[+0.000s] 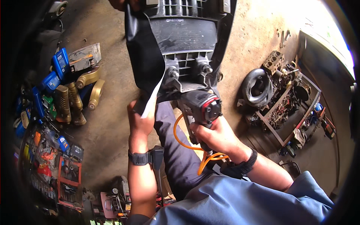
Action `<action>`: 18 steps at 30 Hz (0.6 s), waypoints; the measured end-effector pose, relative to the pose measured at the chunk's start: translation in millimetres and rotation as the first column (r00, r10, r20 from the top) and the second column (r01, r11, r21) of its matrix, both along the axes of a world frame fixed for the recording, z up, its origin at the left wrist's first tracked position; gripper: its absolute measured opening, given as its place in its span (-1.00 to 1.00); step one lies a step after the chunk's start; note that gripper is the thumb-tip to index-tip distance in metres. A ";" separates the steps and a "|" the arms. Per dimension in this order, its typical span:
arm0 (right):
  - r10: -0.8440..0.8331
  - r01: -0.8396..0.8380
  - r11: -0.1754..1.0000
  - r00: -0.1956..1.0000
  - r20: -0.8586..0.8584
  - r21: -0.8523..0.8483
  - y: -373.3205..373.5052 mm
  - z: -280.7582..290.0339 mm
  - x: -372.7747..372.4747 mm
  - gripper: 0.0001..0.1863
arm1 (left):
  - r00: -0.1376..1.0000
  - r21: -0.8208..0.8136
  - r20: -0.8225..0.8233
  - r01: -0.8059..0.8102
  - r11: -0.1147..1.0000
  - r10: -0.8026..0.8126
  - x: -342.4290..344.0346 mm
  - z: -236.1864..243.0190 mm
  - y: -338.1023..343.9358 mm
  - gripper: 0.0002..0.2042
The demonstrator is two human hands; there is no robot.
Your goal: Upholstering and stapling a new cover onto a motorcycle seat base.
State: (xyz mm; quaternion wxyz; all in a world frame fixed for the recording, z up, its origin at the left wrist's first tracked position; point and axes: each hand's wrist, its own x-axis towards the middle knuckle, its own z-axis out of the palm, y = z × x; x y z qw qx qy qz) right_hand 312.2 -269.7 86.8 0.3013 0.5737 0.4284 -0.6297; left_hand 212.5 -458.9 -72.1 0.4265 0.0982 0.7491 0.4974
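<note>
A black vehicle seat lies underside up, its ribbed plastic base showing metal brackets at the near end. Along its left side hangs a loose black cover with a pale inner edge. At the near left corner, my left hand grips that cover; its fingertips are partly hidden. Closed round the handle of a black and red air staple gun, my right hand keeps the tool at the seat's near end. An orange air hose loops below the tool. Its nose is hidden.
Blue bottles and gold fork-like tubes lie at left, above a red toolbox. At right are a black inner tube and a metal tray of parts. Another person's hand partly shows at the top.
</note>
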 end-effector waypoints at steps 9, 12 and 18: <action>-0.045 0.040 0.999 0.989 -0.142 -0.038 -3.8 -1.6 -9.1 -0.93 | 0.779 -0.075 0.450 -0.454 0.888 0.436 -32.4 31.4 -3.3 -0.66; 0.018 -0.021 1.000 0.990 -0.137 -0.023 -4.1 -0.5 -6.8 -0.84 | 0.818 0.102 0.437 -0.459 0.883 0.375 -23.1 54.3 4.8 -0.62; -0.042 0.030 0.995 0.991 -0.125 -0.099 -1.3 -1.9 -5.6 -0.72 | 0.764 -0.145 -0.581 0.243 0.959 -0.282 -22.3 58.8 7.7 -0.39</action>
